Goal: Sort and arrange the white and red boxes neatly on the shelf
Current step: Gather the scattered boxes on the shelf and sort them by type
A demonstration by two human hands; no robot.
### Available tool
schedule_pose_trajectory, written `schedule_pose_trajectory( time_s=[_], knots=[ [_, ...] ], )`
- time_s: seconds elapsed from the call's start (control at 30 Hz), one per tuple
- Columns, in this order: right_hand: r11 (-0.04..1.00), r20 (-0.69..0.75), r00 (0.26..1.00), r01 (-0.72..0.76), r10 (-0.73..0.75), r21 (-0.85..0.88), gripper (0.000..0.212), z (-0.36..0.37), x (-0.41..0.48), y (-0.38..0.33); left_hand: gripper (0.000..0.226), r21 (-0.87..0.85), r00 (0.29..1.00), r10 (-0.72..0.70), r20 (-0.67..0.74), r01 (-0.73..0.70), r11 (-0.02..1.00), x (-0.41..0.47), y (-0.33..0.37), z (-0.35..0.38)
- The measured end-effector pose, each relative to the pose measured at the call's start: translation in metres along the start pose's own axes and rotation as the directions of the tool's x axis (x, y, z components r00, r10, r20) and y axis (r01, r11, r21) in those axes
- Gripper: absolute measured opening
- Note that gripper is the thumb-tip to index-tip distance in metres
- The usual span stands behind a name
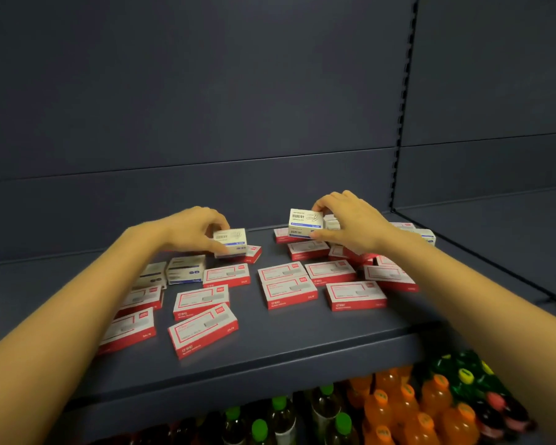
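Note:
Several flat red boxes (289, 290) lie scattered over the dark grey shelf (302, 345). My left hand (193, 231) pinches a small white box (231, 239) held over a red box (249, 254) at the back left. My right hand (350, 221) grips another white box (305, 222) by its right side, lifted above the red boxes at the back middle. Two more white boxes (185, 268) lie next to my left forearm. A white box (426, 235) sits at the back right, partly hidden by my right arm.
The shelf's back panel (206, 123) rises right behind the boxes. A slotted upright (402, 123) divides it from the neighbouring bay on the right. Below the front edge stand bottles with green caps (281, 404) and orange bottles (408, 409).

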State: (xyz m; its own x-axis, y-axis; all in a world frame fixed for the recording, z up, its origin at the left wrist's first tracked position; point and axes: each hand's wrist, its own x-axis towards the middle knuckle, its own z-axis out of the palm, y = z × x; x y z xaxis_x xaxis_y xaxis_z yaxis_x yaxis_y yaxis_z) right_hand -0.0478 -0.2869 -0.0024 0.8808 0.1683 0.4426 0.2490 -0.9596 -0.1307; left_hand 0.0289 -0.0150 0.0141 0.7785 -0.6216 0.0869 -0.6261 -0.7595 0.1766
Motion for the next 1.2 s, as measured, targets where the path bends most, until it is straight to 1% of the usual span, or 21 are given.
schedule_pose_trajectory(
  time_s=[0.1, 0.23, 0.33, 0.47, 0.73, 0.93, 1.2],
  knots=[
    [0.999, -0.013, 0.999, -0.047, 0.047, 0.006, 0.042, -0.011, -0.014, 0.013, 0.038, 0.027, 0.997, 0.048, -0.054, -0.046, 0.999, 0.009, 0.022, -0.005],
    [0.994, -0.032, 0.993, -0.109, 0.11, 0.019, 0.041, -0.032, -0.039, 0.038, 0.035, -0.022, 0.983, 0.147, -0.11, -0.15, 0.988, 0.024, 0.064, -0.005],
    [0.988, -0.032, 0.988, -0.151, 0.151, 0.008, 0.04, -0.05, -0.063, 0.064, 0.035, -0.031, 0.972, 0.202, -0.122, -0.207, 0.978, 0.038, 0.103, -0.001],
    [0.976, -0.03, 0.976, -0.216, 0.215, -0.033, 0.042, -0.078, -0.099, 0.104, 0.037, 0.037, 0.955, 0.272, -0.119, -0.27, 0.962, 0.061, 0.161, 0.008],
    [0.958, -0.016, 0.959, -0.282, 0.282, -0.058, 0.04, -0.132, -0.183, 0.194, 0.039, 0.061, 0.931, 0.345, -0.117, -0.34, 0.938, 0.095, 0.286, 0.04],
    [0.945, 0.006, 0.949, -0.312, 0.314, -0.094, 0.041, -0.163, -0.241, 0.266, 0.04, 0.024, 0.915, 0.387, -0.116, -0.387, 0.922, 0.117, 0.377, 0.071],
    [0.926, 0.0, 0.928, -0.371, 0.372, -0.075, 0.04, -0.191, -0.29, 0.351, 0.039, 0.033, 0.894, 0.434, -0.111, -0.433, 0.901, 0.156, 0.47, 0.103]
  ],
)
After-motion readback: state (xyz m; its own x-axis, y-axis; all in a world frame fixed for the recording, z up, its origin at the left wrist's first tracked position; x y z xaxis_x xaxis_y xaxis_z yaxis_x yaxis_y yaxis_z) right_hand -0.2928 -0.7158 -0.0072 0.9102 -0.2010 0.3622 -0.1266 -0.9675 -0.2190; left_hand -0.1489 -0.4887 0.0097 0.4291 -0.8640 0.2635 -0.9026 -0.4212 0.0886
